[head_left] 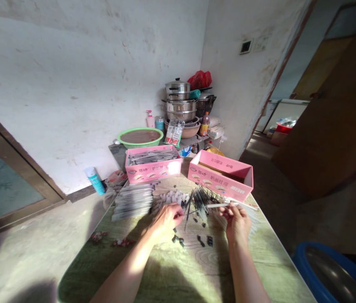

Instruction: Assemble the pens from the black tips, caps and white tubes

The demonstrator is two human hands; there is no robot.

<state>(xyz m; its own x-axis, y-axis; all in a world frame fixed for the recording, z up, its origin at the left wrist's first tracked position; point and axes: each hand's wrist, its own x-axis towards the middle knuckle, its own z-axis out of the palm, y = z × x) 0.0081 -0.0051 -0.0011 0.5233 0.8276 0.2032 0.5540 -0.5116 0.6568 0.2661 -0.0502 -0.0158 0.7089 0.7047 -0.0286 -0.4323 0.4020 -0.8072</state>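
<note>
In the head view my left hand (169, 216) is closed in a pinch, with a thin dark rod (193, 212) sticking out to the right from its fingertips. My right hand (237, 219) grips a slim whitish tube (215, 205), which points left toward that rod. Between and behind the hands lies a fanned heap of thin black rods (203, 198). Beside it is a pile of short white pieces (173, 197). Farther left, many pale tubes (133, 201) lie stacked in a row. Small black caps (210, 240) are scattered nearer me.
Two pink boxes stand at the table's far end: the left box (153, 171) holds pale tubes, the right box (220, 182) shows a brown inside. Behind are a green basin (140, 143) and stacked pots (180, 110). A blue tub (304, 269) stands right of the wooden table (196, 273).
</note>
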